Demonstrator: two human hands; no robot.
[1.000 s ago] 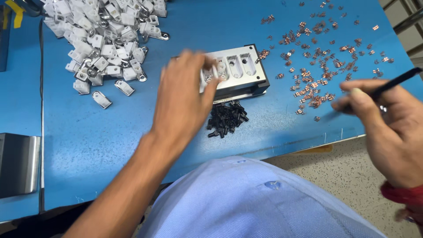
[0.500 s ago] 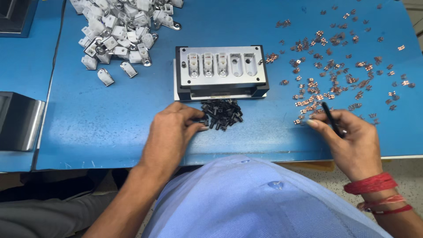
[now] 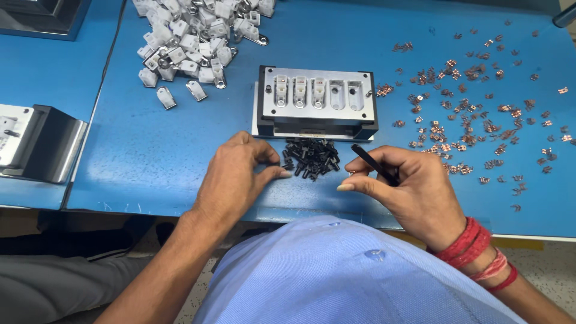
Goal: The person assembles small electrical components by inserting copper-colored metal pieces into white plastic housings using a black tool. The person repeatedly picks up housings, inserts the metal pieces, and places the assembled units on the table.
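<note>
Hands worked low at the near edge of the blue desk (image 3: 150, 150), one to each side of a small heap of black parts (image 3: 311, 159). The left hand (image 3: 237, 177) lay palm down, its fingertips (image 3: 282, 174) drawn together at the heap's left fringe, apparently nipping one piece, though the piece itself was too small to make out. The right hand (image 3: 408, 192) sat just right of the heap, curled, gripping black tweezers (image 3: 373, 163) between thumb and fingers with the tip slanting up toward the heap; the forefinger stuck out free. That grip kept the tool ready while the fingers stayed loose.

Just beyond the heap, touching its far side, stood a metal fixture (image 3: 317, 102) with a row of five pockets; the three on the left held white pieces, the two on the right looked empty. Stock lay close about it, likely for short reaches: a pile of white housings (image 3: 192, 39) toward the far left corner, two of them strayed nearer, and copper clips (image 3: 474, 120) scattered thinly over the right half of the desk, some right beside the fixture's right end. At the left edge sat a grey metal box (image 3: 36, 144), well apart from the hands. Red thread bands (image 3: 477, 252) wrapped the right wrist, and a light blue shirt (image 3: 348, 276) filled the foreground.
</note>
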